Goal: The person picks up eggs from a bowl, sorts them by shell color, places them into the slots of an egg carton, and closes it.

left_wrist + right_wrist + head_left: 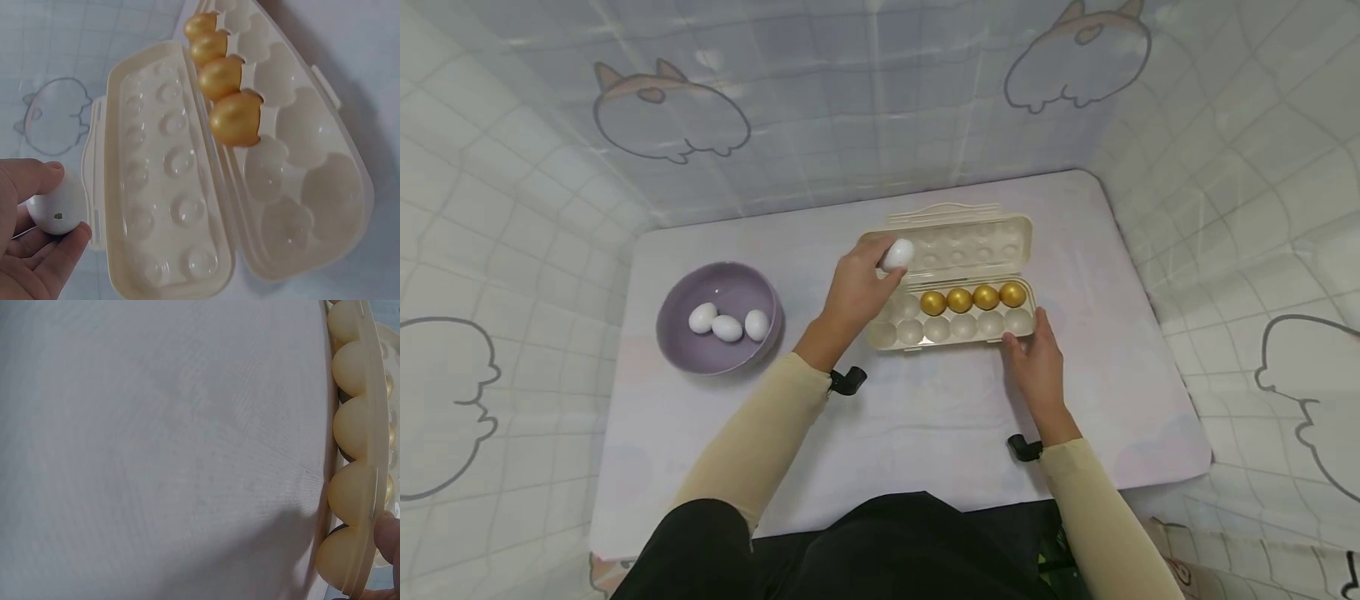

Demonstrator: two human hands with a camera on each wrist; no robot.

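My left hand pinches a white egg between thumb and fingers, above the left part of an opened cream egg carton. A small dark mark shows on that egg in the left wrist view. Golden eggs fill several cups of the carton's back row, toward the right; the front-row cups hold nothing. My right hand grips the carton's front right corner. Its thumb lies on the rim in the right wrist view, where most of that hand is out of frame.
Left of the carton stands a purple bowl with 3 white eggs in it. The carton's lid lies folded back on the pale tablecloth. Patterned curtains hang around the table.
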